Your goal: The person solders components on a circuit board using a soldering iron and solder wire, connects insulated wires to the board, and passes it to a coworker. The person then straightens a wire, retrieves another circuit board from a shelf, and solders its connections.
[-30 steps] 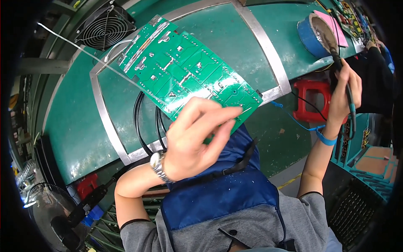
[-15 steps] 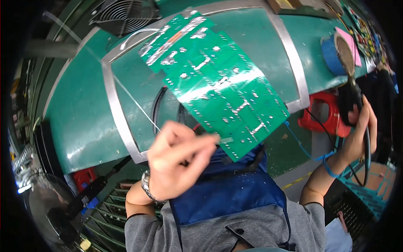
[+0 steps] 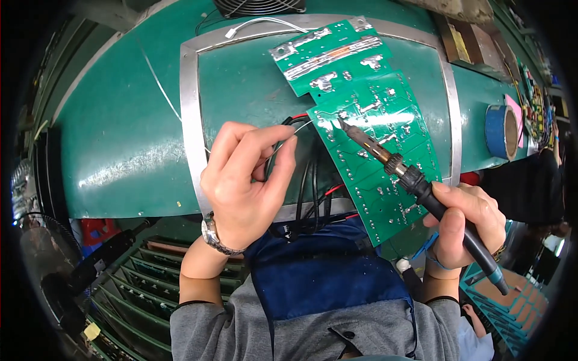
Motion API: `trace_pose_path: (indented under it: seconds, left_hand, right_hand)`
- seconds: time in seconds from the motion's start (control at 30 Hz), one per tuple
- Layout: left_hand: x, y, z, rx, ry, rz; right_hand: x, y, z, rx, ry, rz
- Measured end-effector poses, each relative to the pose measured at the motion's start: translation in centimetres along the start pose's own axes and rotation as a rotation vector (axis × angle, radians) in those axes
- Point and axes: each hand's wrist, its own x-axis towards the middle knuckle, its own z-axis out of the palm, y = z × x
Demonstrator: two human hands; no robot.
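A green circuit board [image 3: 356, 171] lies at a slant on the bench frame, solder side up. My right hand [image 3: 472, 219] is closed round the black handle of a soldering iron [image 3: 395, 163]. Its tip is over the left part of the board, very close to the surface; whether it touches I cannot tell. Just left of the board, my left hand [image 3: 244, 183] pinches a thin solder wire [image 3: 305, 125] between thumb and forefinger. The wire's end reaches the board's left edge near the iron's tip. Black and red cables [image 3: 313, 192] come out from under the board.
The board lies across a metal frame [image 3: 191, 114] on the green bench [image 3: 120, 150]. A blue roll [image 3: 497, 132] stands on the right, with a wooden box [image 3: 466, 48] beyond. A fan [image 3: 259, 6] sits at the back. Slotted racks [image 3: 144, 289] stand below, left.
The soldering iron has come from the far right, beside the blue roll, to over the board. My left hand has moved up along the board's left edge. The board appears turned and farther right.
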Motion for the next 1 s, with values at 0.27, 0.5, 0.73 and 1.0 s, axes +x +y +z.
trace_pose_path:
  seconds: [0.27, 0.5, 0.73, 1.0]
  left_hand:
    - [0.4, -0.6, 0.5, -0.027, -0.007, 0.045]
    - [0.3, -0.9, 1.2, 0.036, 0.042, 0.152]
    - [-0.7, -0.2, 0.1, -0.051, 0.03, 0.012]
    - [-0.8, -0.2, 0.8, 0.009, -0.028, 0.143]
  right_hand:
    - [2.1, -1.2, 2.2, -0.096, -0.036, 0.099]
    - [3.0, -2.8, 2.6, -0.191, -0.075, 0.018]
    - [1.8, -3.0, 1.6, -0.162, -0.023, -0.005]
    - [1.7, -2.8, 1.1, -0.152, -0.18, -0.144]
